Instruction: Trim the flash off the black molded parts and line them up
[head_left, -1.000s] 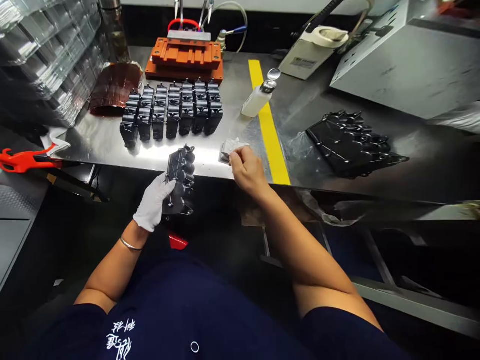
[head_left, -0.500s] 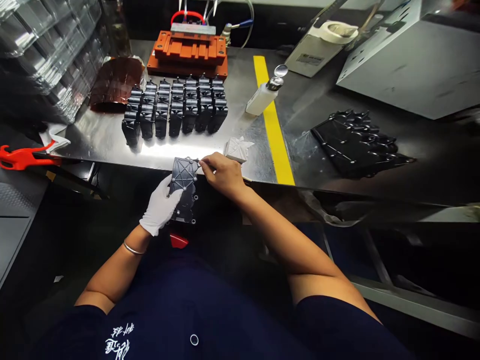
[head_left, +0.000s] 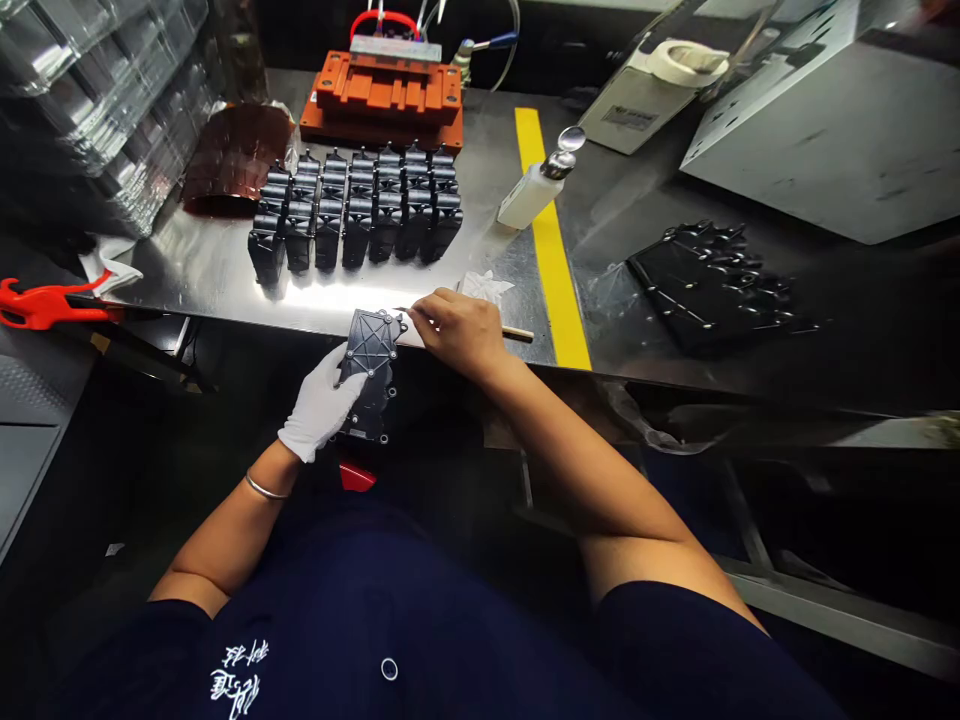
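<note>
The part [head_left: 373,342] is at the near edge of the worktop [head_left: 195,285], its ribbed face up. The left hand [head_left: 321,405], gloved, has its grip closed on the part's left side. The right hand [head_left: 466,335], bare, is by its upper right corner, grip narrow, pinching a stick [head_left: 519,334]. Beyond stand the black blocks [head_left: 358,212] in a row, then the orange fixture [head_left: 386,100]. Tissue [head_left: 486,287] lies just beyond the right hand; the bottle [head_left: 527,197] stands by the yellow tape [head_left: 553,290].
</note>
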